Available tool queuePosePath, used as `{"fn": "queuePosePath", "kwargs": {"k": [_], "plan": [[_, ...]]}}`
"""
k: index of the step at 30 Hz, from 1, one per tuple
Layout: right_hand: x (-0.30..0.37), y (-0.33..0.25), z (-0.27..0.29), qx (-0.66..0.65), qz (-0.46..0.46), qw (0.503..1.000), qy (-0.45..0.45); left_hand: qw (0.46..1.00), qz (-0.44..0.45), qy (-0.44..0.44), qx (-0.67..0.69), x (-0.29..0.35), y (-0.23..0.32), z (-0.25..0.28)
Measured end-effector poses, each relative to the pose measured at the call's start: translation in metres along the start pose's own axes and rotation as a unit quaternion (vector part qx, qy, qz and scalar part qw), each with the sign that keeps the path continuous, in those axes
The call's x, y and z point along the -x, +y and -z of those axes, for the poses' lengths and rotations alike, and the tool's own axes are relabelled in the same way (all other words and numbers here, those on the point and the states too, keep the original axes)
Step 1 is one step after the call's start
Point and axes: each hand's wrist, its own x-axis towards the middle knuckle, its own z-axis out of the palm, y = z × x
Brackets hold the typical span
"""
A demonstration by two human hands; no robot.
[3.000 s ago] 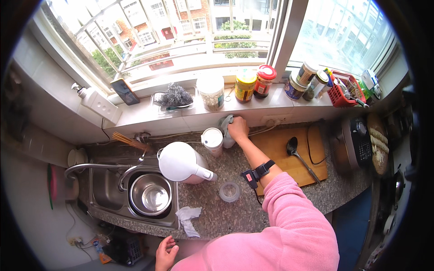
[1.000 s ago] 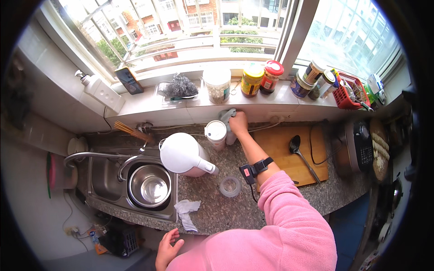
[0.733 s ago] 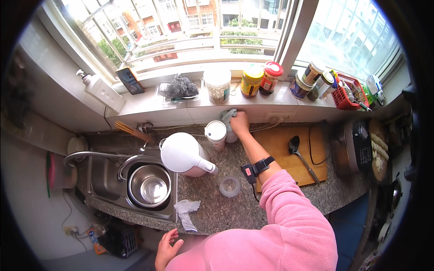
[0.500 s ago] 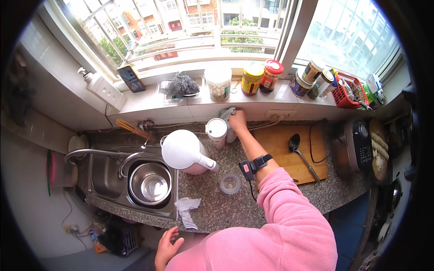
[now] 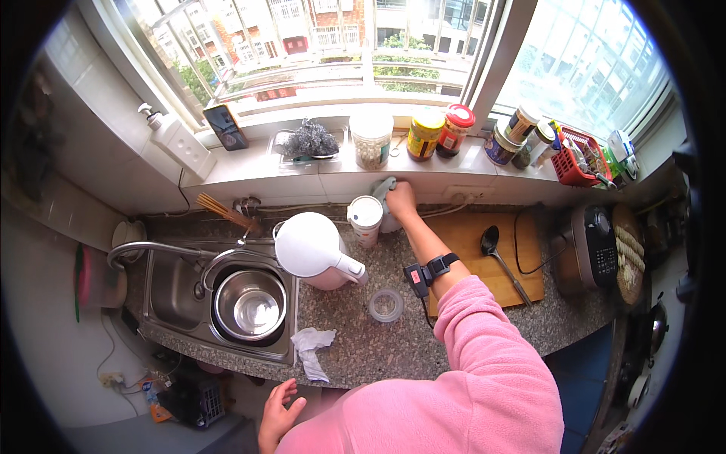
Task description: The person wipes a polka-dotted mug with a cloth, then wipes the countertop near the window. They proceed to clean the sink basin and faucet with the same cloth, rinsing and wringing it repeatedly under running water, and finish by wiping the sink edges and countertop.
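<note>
My right hand [image 5: 401, 200] reaches far across the counter, its fingers closed on a grey cloth [image 5: 385, 186] pressed to the tiled wall under the sill. Part of the cloth hangs down behind a white lidded cup [image 5: 366, 219]. Left of the cup stands a white electric kettle [image 5: 306, 246]. A small clear round container [image 5: 386, 306] sits in front of them on the granite counter. Low in the picture, in front of the counter edge, my left hand [image 5: 280, 416] is empty with its fingers apart. A crumpled white cloth or tissue [image 5: 313, 352] lies near it on the counter.
A steel pot [image 5: 251, 306] rests in the sink [image 5: 172, 299]. On the right, a ladle [image 5: 505, 261] lies on a wooden cutting board [image 5: 461, 250], beside a dark appliance [image 5: 586, 246]. Jars [image 5: 370, 144], a phone [image 5: 224, 127] and a red basket [image 5: 572, 163] line the sill.
The view has shifted slightly. My right hand stays at the wall with the grey cloth, barely moved, and my left hand keeps its place.
</note>
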Motion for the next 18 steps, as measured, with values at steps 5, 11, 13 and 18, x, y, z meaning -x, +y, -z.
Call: {"fn": "queuePosePath", "kwargs": {"k": [5, 11, 13, 18], "plan": [[0.003, 0.009, 0.003, 0.064, -0.055, 0.995, -0.044, 1.000, -0.012, 0.001, -0.019, 0.006, -0.005, 0.003], [0.028, 0.055, 0.031, -0.012, -0.061, 0.996, 0.057, 0.999, 0.034, 0.027, 0.007, 0.009, -0.015, 0.003], [0.037, 0.067, 0.039, -0.056, -0.073, 0.991, 0.092, 1.000, 0.010, 0.016, 0.010, 0.003, -0.015, 0.002], [0.044, 0.078, 0.053, -0.477, -0.249, 0.839, 0.083, 1.000, -0.014, 0.000, 0.008, -0.013, -0.007, 0.006]]}}
